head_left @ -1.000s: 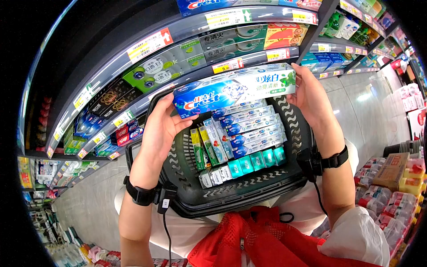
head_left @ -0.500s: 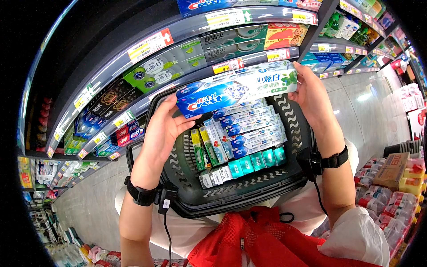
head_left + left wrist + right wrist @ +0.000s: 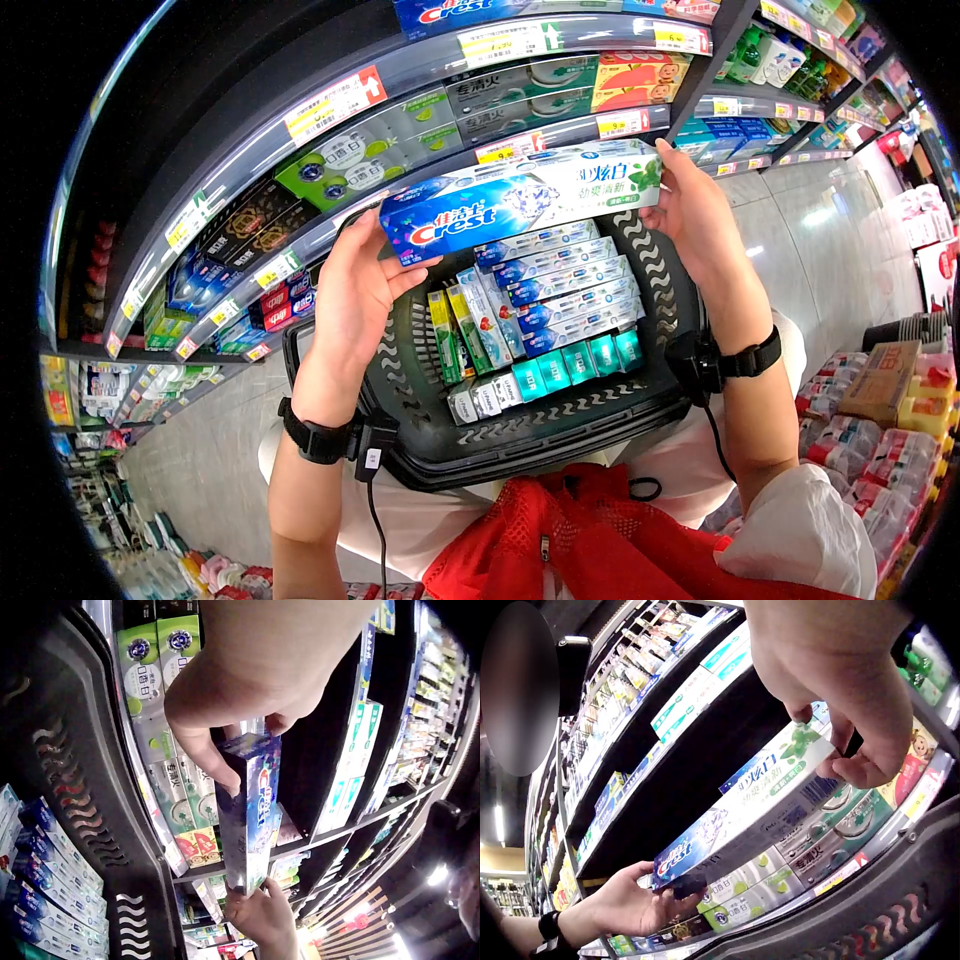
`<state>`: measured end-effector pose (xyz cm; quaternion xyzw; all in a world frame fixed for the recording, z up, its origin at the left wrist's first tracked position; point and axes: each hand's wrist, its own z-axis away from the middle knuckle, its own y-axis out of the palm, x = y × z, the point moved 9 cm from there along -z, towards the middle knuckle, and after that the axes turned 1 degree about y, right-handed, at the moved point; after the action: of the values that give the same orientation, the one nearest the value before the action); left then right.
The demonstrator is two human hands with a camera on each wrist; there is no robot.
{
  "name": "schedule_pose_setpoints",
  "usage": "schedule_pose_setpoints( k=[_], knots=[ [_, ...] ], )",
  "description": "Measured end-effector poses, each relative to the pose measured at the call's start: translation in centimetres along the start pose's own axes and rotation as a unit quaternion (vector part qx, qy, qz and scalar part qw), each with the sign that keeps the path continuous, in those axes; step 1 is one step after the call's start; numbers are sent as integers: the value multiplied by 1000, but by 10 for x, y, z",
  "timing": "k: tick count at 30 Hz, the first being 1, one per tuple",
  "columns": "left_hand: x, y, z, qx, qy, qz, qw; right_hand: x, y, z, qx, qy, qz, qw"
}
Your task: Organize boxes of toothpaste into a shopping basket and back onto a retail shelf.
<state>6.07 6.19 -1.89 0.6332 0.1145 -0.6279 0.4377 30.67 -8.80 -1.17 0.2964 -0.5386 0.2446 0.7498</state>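
Observation:
A long blue and white Crest toothpaste box [image 3: 530, 200] is held level across the far side of a black basket [image 3: 655, 395], its printed front facing up toward the head camera. My left hand [image 3: 355, 295] grips its blue end, with the thumb on one face, as the left wrist view shows. At the white end with green leaves, my right hand [image 3: 700, 215] pinches the box between thumb and fingers. Below it in the basket lie several blue and white toothpaste boxes [image 3: 575, 285], teal boxes [image 3: 570, 368], small silver boxes [image 3: 485, 398] and yellow-green boxes [image 3: 465, 325].
Curved store shelves [image 3: 420, 75] with price tags run just beyond the basket, stocked with green toothpaste boxes [image 3: 350, 165] and others. To the right, wrapped bottles and a cardboard box [image 3: 880, 385] stand on the grey tiled floor [image 3: 800, 215]. The basket sits over the person's lap.
The toothpaste box shifts slightly right, then back left, with both hands keeping hold of its ends. The basket and its contents stay as they were.

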Motion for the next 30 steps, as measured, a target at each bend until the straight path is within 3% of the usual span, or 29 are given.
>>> schedule_pose_setpoints(
  k=[9,14,18,20,23,26,30],
  knots=[
    [-10,6,3,-1,43,45,998,-9,0,-1,6,38,-3,999],
    [-10,5,3,43,41,35,998,-16,4,-2,39,60,9,997],
    [-10,7,3,21,40,38,998,-13,6,-1,40,60,3,997],
    [-6,2,2,-26,33,49,998,-10,0,-3,5,39,-15,999],
    [1,0,1,-2,20,51,998,-1,1,0,-13,7,-59,998],
    [8,-5,-1,11,3,54,998,-1,-1,-8,33,-19,-98,994],
    [11,-4,0,-7,-5,41,999,6,2,-4,28,-37,-114,992]
  ],
)
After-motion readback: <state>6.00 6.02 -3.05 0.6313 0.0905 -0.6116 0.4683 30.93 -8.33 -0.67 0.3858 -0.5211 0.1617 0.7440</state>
